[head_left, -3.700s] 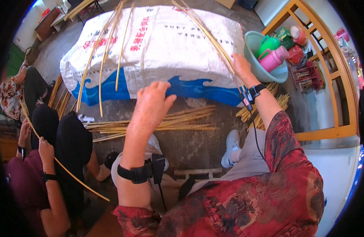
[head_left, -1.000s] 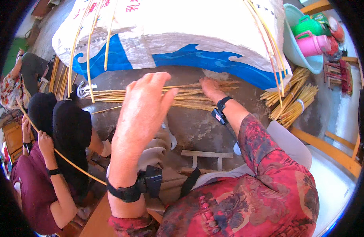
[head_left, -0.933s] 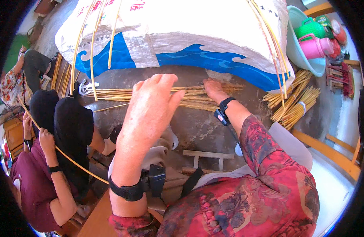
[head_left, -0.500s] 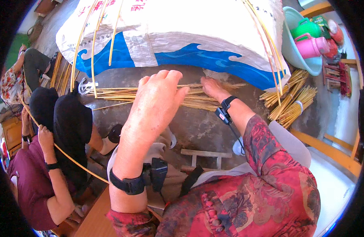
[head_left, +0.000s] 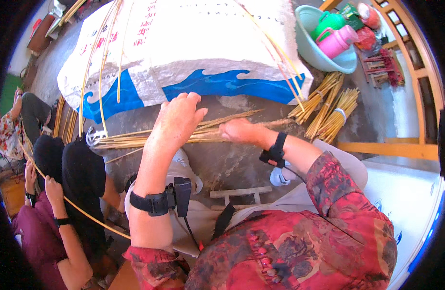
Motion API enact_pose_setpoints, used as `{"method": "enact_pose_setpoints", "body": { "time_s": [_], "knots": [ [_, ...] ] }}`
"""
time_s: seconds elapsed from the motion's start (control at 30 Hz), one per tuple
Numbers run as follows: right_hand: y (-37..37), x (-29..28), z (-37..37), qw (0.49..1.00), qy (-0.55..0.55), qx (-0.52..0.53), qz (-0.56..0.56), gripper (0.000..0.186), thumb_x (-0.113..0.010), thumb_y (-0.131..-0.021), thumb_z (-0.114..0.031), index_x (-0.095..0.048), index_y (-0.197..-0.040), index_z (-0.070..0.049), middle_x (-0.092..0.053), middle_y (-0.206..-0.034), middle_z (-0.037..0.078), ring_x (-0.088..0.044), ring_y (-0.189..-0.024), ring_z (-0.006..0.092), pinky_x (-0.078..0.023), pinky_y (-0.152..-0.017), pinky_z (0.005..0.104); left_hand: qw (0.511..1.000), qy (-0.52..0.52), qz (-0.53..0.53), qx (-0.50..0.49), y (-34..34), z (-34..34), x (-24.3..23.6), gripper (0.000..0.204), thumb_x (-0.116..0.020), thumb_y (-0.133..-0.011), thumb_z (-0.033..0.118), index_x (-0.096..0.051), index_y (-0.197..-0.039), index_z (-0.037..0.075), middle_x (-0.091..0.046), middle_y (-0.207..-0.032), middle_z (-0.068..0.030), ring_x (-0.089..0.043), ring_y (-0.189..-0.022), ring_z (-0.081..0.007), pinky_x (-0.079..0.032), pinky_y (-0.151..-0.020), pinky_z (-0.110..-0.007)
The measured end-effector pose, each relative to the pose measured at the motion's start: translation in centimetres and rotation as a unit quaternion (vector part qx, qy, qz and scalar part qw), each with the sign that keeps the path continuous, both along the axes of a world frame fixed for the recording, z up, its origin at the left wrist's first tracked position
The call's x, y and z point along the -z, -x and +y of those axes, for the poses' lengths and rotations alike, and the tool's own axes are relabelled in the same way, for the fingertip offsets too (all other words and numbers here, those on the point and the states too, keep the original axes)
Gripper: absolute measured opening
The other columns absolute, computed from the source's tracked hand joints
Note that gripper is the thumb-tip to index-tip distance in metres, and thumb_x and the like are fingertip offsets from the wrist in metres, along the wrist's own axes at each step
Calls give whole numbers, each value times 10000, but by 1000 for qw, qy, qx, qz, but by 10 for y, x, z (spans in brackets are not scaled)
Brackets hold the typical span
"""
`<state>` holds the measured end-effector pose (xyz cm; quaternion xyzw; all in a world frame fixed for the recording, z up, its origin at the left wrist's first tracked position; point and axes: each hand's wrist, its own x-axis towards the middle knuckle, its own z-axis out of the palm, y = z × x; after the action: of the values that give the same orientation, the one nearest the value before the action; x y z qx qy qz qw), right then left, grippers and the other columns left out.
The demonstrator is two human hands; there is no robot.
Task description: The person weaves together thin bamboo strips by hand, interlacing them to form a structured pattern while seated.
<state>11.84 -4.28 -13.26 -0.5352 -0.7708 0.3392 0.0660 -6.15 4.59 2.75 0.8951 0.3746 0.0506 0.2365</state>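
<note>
A white-and-blue woven sack (head_left: 184,53) lies at twelve o'clock. Below it, loose bamboo splints (head_left: 135,140) cross the concrete floor (head_left: 227,169). The right hand (head_left: 239,131) closes on their three-o'clock end; better to grip one splint only. The left hand (head_left: 176,121) hovers above, fingers loosely curled, holding nothing.

I count my two hands, the left hand (head_left: 176,121) raised open over the floor and the right hand (head_left: 238,130) down on one loose pile of cane strips (head_left: 150,138), each wrist wearing one black band, two bands in all. Beyond them lies one big white and blue sack (head_left: 184,53), with three tied bundles of sticks (head_left: 329,104) at its right end, and one pale green basin (head_left: 315,48) holding one pink jug (head_left: 339,41) and one green jug (head_left: 329,21). To my left sit two other people, one in dark maroon (head_left: 34,237) and one in a flowered top (head_left: 10,130).
</note>
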Motion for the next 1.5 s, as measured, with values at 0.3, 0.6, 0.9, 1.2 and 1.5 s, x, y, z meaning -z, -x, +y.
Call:
{"method": "enact_pose_setpoints", "body": {
  "time_s": [0.3,0.6,0.9,1.2,1.5],
  "knots": [
    [-43,-143,-68,998,19,62,15,194,-438,-832,-225,-499,-820,-42,-518,-701,143,-527,-677,316,-416,-591,401,990,69,-63,106,-16,-13,6,292,-549,-790,227,-564,-949,-19,-583,-930,-186,-549,-887,-333,-434,-780,-374],
    [-156,-234,-121,914,-266,64,-300,77,-514,-739,-174,-571,-791,-176,-487,-680,16,-512,-728,201,-372,-662,337,958,198,-129,162,-40,-31,4,313,-529,-816,248,-549,-994,-9,-600,-907,-162,-577,-856,-257,-443,-762,-328],
    [-236,-283,-167,806,-404,186,-391,97,-497,-662,-28,-539,-729,-84,-515,-788,52,-495,-915,245,-299,-941,436,956,230,-87,161,-46,-43,2,306,-532,-810,234,-546,-999,-6,-602,-929,-169,-578,-870,-276,-446,-764,-330],
    [-314,-297,-241,752,-436,281,-407,95,-461,-705,-3,-507,-767,-58,-538,-866,72,-483,-999,272,-256,-976,444,964,215,-48,146,-46,-45,-3,321,-539,-805,228,-532,-1025,-6,-598,-944,-172,-573,-887,-287,-443,-773,-335],
    [-350,-273,-282,776,-345,438,-296,143,-456,-717,9,-519,-840,-28,-530,-850,93,-521,-892,252,-389,-798,332,961,205,-71,173,-54,-46,-4,330,-535,-809,229,-528,-1032,-14,-591,-970,-184,-569,-904,-293,-441,-785,-336]
  ]
}}
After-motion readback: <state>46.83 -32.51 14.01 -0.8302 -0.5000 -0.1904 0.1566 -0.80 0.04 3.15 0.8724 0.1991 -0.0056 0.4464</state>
